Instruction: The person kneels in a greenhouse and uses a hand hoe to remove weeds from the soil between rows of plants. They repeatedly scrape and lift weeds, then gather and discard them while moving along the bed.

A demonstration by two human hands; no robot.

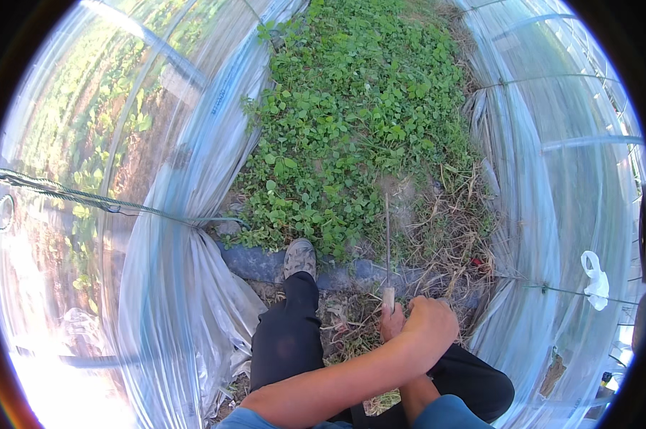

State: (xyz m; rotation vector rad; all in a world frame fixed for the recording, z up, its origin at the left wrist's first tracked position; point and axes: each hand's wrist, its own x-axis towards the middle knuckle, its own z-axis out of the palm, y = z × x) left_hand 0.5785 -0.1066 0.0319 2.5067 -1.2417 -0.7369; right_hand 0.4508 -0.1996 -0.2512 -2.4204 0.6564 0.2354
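My right hand (391, 323) is closed around the light wooden handle (389, 298) of a hand tool. The tool's thin metal shaft or blade (388, 241) points away from me, its far end at a bare, dusty patch of soil (401, 201); the exact shape of that end is unclear. My left forearm crosses over my right arm, and my left hand (430, 308) is bent down just to the right of the handle. Its fingers are mostly hidden, so whether it holds anything cannot be seen. Low green leafy plants (350, 118) grow ahead.
Clear plastic sheeting hangs at left (173, 279) and right (521, 214). Green rope (87, 197) ties the left sheet. Dark ground sheeting (253, 264) crosses before me, under my shoe (300, 257). Dry stalks (452, 230) lie at right. A white plastic bag (597, 287) hangs at far right.
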